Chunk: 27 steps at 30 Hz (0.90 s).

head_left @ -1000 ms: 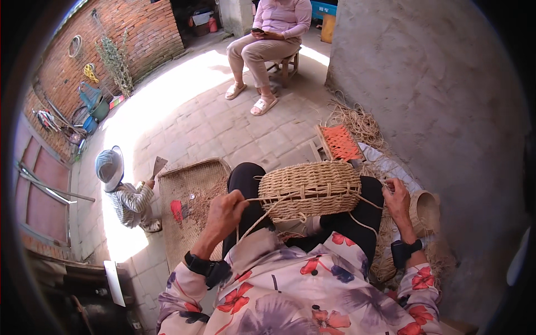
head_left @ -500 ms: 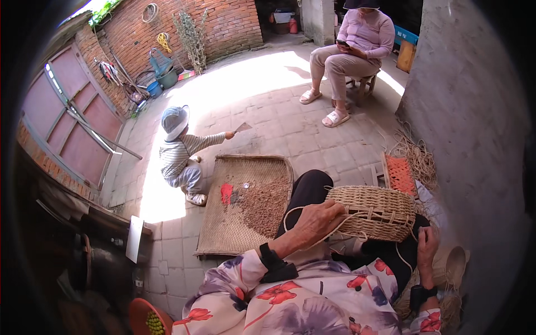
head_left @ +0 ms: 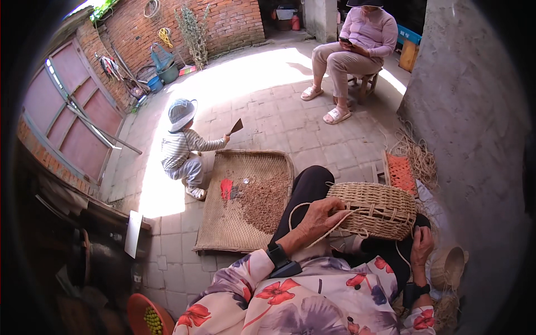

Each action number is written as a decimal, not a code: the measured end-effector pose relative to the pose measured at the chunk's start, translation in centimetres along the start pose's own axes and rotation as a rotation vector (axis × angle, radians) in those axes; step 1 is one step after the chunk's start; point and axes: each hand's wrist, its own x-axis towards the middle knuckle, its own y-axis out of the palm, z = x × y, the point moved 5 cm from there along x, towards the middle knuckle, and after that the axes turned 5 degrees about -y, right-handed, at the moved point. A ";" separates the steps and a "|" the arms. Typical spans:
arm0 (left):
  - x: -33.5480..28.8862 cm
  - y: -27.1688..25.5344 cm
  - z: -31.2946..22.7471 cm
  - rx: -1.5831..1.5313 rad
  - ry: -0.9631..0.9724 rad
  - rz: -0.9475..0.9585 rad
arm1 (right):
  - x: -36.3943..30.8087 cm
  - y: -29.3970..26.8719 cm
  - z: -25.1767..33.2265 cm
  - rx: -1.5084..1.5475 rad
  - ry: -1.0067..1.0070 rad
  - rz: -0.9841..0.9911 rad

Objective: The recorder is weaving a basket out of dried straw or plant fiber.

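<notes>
A woven straw basket [head_left: 371, 202] lies across my knees, with an open row of bare upright strands along its near side. My left hand [head_left: 322, 219] is at its left end, fingers closed on a pale straw cord [head_left: 357, 213]. The cord loops left behind the hand and runs across the basket's near side. At the basket's right end, my right hand [head_left: 422, 245] is curled by my knee. Its fingertips are partly hidden, and what they hold cannot be made out. A loose strand hangs between that hand and the basket.
A flat woven tray [head_left: 215, 234] with brown grains lies beyond my left arm. A child [head_left: 181, 151] squats beside it with a scraper [head_left: 237, 127]. Another person [head_left: 360, 50] sits on a stool. Straw strands [head_left: 422, 162] and an orange-topped stool [head_left: 400, 172] stand near the right wall.
My left hand has shifted slightly left and down at the basket's end. The child has drawn the scraper back and raised its blade. My right hand has hardly moved.
</notes>
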 end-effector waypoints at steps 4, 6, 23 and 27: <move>0.0 0.1 0.2 -0.019 -0.018 0.008 | -0.1 0.1 -0.1 -0.015 0.008 0.013; -0.1 0.1 0.2 -0.028 -0.025 0.007 | -0.1 0.1 -0.1 -0.022 0.004 0.009; -0.1 -0.1 0.1 -0.021 -0.034 -0.006 | -0.3 0.4 -0.7 -0.027 0.026 0.015; 0.1 0.1 0.6 -0.010 -0.030 -0.003 | -0.2 0.3 -0.7 0.001 0.032 0.013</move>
